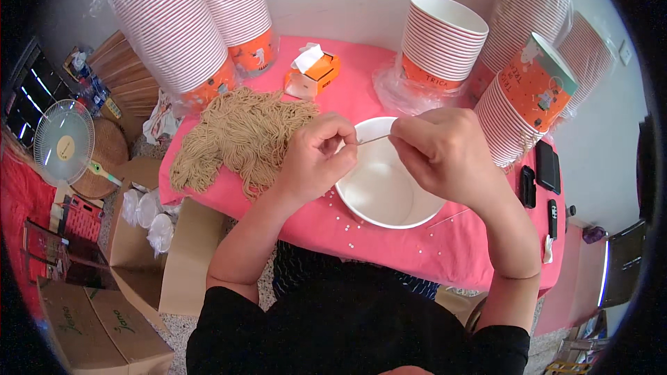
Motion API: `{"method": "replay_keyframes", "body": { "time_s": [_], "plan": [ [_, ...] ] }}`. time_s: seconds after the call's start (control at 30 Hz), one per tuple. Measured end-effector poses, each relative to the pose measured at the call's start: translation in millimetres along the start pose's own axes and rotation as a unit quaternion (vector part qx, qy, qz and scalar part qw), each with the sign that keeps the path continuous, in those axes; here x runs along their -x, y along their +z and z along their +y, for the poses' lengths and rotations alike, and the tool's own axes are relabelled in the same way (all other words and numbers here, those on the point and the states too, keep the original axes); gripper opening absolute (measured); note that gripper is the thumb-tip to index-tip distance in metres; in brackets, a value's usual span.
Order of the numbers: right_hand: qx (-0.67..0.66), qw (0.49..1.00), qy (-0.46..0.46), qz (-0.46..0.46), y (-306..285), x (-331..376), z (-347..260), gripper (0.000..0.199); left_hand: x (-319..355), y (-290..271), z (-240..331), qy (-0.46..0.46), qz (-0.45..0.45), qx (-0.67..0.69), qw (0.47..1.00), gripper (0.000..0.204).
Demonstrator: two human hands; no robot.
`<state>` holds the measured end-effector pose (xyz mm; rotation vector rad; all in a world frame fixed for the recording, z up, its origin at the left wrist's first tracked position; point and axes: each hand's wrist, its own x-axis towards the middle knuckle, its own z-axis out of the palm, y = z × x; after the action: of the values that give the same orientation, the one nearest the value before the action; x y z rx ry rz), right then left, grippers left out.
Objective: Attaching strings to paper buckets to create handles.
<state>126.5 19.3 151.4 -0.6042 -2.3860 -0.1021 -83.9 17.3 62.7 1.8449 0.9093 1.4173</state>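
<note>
My left hand [316,153] and my right hand [441,149] are raised above a white paper bowl [379,191] on the pink tablecloth [389,243]. Between their pinched fingertips runs a thin beige cord [374,139], held taut over the bowl's rim. A heap of the same beige cords [240,135] lies just left of my left hand. Several tiny white beads [347,226] are scattered on the cloth in front of the bowl.
Tall stacks of striped paper cups stand at back left [174,24], back centre [441,42] and lie tilted at right [524,97]. An orange tissue box [313,73] sits behind the cords. Dark remotes [545,167] lie at the right edge. A small fan [64,142] and cardboard boxes [97,326] are on the floor, left.
</note>
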Motion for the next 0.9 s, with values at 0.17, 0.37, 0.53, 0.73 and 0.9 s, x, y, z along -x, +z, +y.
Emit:
{"method": "replay_keyframes", "body": {
  "time_s": [0.17, 0.37, 0.53, 0.73, 0.9],
  "plan": [
    [-0.049, 0.992, 0.081, 0.086, -16, -1, 3, 0.01, 16, -19, -26, 0.012, 0.064, -0.015, 0.998, 0.007],
    [-0.118, 0.978, 0.136, 0.108, -17, 0, -3, 0.006, 26, -22, -28, -0.111, 0.055, 0.052, 0.991, 0.007],
    [-0.148, 0.962, 0.222, 0.061, -19, 0, 8, 0.006, 30, -9, -26, -0.2, -0.018, 0.054, 0.978, 0.042],
    [-0.167, 0.934, 0.306, 0.077, -2, 28, 55, 0.014, 26, 8, -20, -0.267, -0.13, 0.095, 0.95, 0.052],
    [-0.328, 0.857, 0.39, 0.072, 10, 48, 67, 0.014, 24, 37, -20, -0.081, -0.18, 0.006, 0.98, 0.123]
  ]
}}
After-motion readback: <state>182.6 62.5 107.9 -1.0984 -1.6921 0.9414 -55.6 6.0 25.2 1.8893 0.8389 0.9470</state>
